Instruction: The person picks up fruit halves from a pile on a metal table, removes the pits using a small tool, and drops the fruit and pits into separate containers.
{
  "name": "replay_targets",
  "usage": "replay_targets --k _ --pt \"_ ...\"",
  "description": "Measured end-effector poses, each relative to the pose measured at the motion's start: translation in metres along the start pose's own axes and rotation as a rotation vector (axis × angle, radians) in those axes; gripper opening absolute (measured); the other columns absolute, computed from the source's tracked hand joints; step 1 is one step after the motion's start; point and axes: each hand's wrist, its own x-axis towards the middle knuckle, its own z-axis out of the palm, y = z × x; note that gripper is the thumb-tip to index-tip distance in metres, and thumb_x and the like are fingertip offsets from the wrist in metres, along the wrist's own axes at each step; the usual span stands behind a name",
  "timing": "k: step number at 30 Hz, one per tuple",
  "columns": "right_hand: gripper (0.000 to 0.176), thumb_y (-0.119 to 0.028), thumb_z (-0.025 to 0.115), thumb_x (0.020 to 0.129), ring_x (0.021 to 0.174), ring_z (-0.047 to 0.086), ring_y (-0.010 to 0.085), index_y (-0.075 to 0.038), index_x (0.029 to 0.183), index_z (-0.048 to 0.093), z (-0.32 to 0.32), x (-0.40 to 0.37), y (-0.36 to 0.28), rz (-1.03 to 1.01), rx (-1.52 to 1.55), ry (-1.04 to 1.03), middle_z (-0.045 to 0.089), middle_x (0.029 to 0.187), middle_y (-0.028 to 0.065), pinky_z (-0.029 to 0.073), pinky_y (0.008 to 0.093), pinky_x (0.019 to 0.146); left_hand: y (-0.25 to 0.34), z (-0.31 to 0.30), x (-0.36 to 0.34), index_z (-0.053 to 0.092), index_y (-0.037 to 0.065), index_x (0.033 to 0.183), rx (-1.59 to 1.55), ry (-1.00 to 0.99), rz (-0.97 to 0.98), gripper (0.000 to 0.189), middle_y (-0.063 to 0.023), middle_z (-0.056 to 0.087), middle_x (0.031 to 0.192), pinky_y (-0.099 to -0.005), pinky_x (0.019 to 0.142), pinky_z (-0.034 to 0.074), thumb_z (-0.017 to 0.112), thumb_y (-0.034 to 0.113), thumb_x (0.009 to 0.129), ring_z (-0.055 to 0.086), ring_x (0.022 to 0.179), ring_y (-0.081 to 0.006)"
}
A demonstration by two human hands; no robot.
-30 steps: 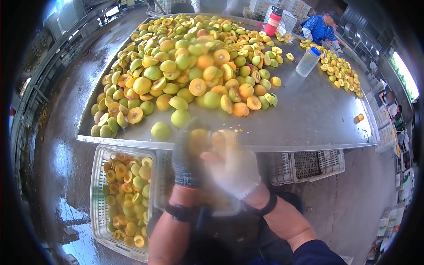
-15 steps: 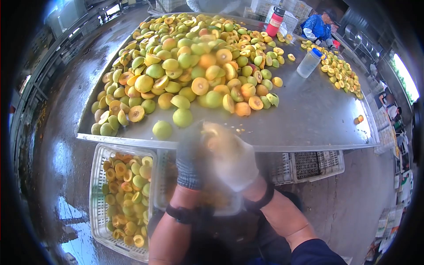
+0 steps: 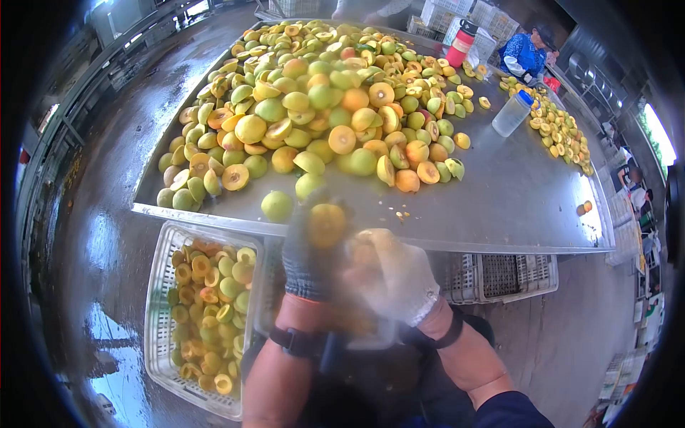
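The metal table (image 3: 499, 196) bore a heap of cut fruit (image 3: 314, 107); a white crate (image 3: 183, 391) of fruit halves (image 3: 214, 314) stood below its near edge. The right hand (image 3: 399, 274) had curled fingers (blur hid whether they gripped anything). The left hand (image 3: 305, 253) held 1 yellow-orange fruit (image 3: 327, 225) in its fingers near that edge.

Bare and slanting slightly, the left forearm (image 3: 280, 389) rises from between six and seven o'clock to a dark wristband (image 3: 293, 341), with the grey-gloved left hand (image 3: 307, 250) upright beyond it, fingertips toward twelve and grip curled. From five o'clock, a navy sleeve (image 3: 510, 411) leads into the bare right forearm (image 3: 472, 364) and another dark band (image 3: 452, 331). The white-gloved right hand (image 3: 401, 277), just beside the left at its four o'clock, angles toward ten, with bent, blurred fingers (image 3: 376, 245).
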Motion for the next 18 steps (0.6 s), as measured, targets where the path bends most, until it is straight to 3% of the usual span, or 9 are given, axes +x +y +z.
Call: replay_targets --k 3,5,7,11,12,13,18 --pt "0.022 -0.028 0.061 0.103 0.077 0.069 0.0419 -0.008 0.113 0.060 0.009 -0.007 0.010 0.206 0.059 -0.018 0.069 0.085 0.0161 0.055 0.0492 0.066 0.010 0.007 -0.004 0.054 0.000 0.139 0.135 -0.030 0.059 0.045 -0.0143 0.066 0.119 -0.0380 0.096 0.054 0.044 0.031 0.109 0.065 0.109 -0.0238" --pt "0.020 -0.026 0.059 0.104 0.076 0.068 0.0440 -0.007 0.108 0.061 0.016 -0.007 0.012 0.127 0.001 0.043 0.068 0.084 0.0190 0.054 0.0507 0.064 0.010 0.008 -0.006 0.054 -0.001 0.140 0.502 -0.057 0.215 0.048 -0.0154 0.066 0.120 -0.0394 0.097 0.054 0.044 0.035 0.109 0.065 0.110 -0.0259" --pt "0.020 -0.027 0.059 0.104 0.076 0.067 0.0444 -0.008 0.107 0.061 0.020 -0.006 0.012 0.114 0.011 0.073 0.068 0.082 0.0192 0.054 0.0509 0.064 0.007 0.012 -0.007 0.053 -0.001 0.140 0.630 -0.050 0.286 0.049 -0.0163 0.066 0.120 -0.0405 0.098 0.054 0.045 0.036 0.108 0.065 0.111 -0.0275" --pt "0.020 -0.029 0.061 0.102 0.069 0.067 0.0419 -0.009 0.101 0.061 0.019 -0.002 0.002 0.158 -0.095 0.045 0.067 0.076 0.0169 0.053 0.0505 0.060 0.003 0.021 -0.008 0.052 -0.002 0.140 0.154 0.005 0.125 0.048 -0.0176 0.066 0.121 -0.0416 0.098 0.054 0.047 0.033 0.107 0.065 0.112 -0.0293" --pt "0.018 -0.023 0.061 0.100 0.066 0.065 0.0456 -0.007 0.108 0.059 0.020 -0.002 0.003 0.140 -0.086 0.051 0.066 0.074 0.0202 0.050 0.0557 0.058 0.004 0.022 -0.008 0.052 -0.002 0.140 0.087 0.004 0.090 0.049 -0.0179 0.065 0.121 -0.0419 0.098 0.054 0.047 0.033 0.107 0.065 0.112 -0.0296" --pt "0.018 -0.024 0.061 0.100 0.066 0.065 0.0455 -0.007 0.107 0.058 0.022 -0.002 0.003 0.145 -0.085 0.064 0.066 0.073 0.0202 0.050 0.0558 0.058 0.007 0.023 -0.008 0.052 -0.002 0.141 0.020 0.004 0.055 0.049 -0.0182 0.065 0.122 -0.0422 0.099 0.054 0.047 0.033 0.107 0.065 0.113 -0.0299" --pt "0.020 -0.029 0.061 0.102 0.063 0.066 0.0407 -0.009 0.097 0.058 0.031 -0.004 0.002 0.220 -0.135 0.106 0.066 0.071 0.0170 0.052 0.0502 0.055 0.004 0.025 -0.008 0.052 -0.002 0.141 0.066 -0.016 0.085 0.052 -0.0192 0.065 0.123 -0.0428 0.100 0.053 0.048 0.036 0.106 0.065 0.114 -0.0304"
